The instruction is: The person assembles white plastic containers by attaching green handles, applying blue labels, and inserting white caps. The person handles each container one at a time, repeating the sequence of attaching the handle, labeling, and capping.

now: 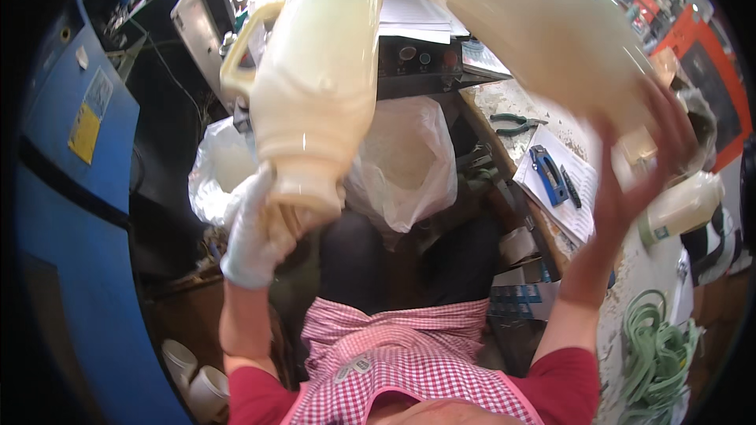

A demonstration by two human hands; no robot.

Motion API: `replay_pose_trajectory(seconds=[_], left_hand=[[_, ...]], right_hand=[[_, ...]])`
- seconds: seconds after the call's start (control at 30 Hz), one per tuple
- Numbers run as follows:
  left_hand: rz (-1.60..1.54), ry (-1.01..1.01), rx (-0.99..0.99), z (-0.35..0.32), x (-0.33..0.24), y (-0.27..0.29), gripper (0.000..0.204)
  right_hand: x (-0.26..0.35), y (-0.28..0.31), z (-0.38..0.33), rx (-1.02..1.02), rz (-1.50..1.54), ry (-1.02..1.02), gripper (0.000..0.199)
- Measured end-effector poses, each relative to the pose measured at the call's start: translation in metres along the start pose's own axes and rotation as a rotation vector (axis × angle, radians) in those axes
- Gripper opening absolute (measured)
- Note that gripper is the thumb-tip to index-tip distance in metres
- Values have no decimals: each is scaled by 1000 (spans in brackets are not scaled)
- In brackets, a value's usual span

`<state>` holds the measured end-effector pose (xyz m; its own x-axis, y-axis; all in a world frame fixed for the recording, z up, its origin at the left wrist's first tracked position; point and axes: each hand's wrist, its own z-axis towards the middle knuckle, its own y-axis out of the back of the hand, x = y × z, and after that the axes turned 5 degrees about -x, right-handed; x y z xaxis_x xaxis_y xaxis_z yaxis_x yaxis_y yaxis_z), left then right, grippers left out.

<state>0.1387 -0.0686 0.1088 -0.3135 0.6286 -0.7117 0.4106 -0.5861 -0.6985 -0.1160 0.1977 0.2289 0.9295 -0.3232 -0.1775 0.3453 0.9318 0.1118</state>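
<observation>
My left hand (253, 240), in a white glove, is closed around the neck of a cream, translucent plastic jug (319, 71). The jug is tilted, its neck toward me and its side handle on the left. At the upper right, my bare right hand (630, 153) grips the near end of a second large, cream plastic container (535, 24). Motion smears this hand and the container, so its exact shape is unclear. A teal patch shows at the container's far end. Both are held up above the bins and the bench.
Bins lined with white plastic bags (405, 157) stand below the jug. On the worn bench (492, 102) at right lie pliers (516, 123), a blue cutter (549, 175) on papers, another cream container (683, 208) and a coiled green hose (657, 350). A blue cabinet (71, 267) bounds the left.
</observation>
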Motion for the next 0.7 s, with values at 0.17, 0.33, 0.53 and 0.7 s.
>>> replay_pose_trajectory(seconds=[0.17,0.33,0.53,0.7], left_hand=[[-119,34,306,71,-24,-75,52],[-11,-148,497,166,0,-184,51],[-13,-271,379,287,-20,-207,37],[64,-222,380,354,-36,-180,37]], right_hand=[[10,105,-19,-130,104,-334,43],[-5,40,-45,477,441,-720,28],[-8,-100,-139,824,583,-857,51],[-43,-215,-191,1049,300,-829,88]])
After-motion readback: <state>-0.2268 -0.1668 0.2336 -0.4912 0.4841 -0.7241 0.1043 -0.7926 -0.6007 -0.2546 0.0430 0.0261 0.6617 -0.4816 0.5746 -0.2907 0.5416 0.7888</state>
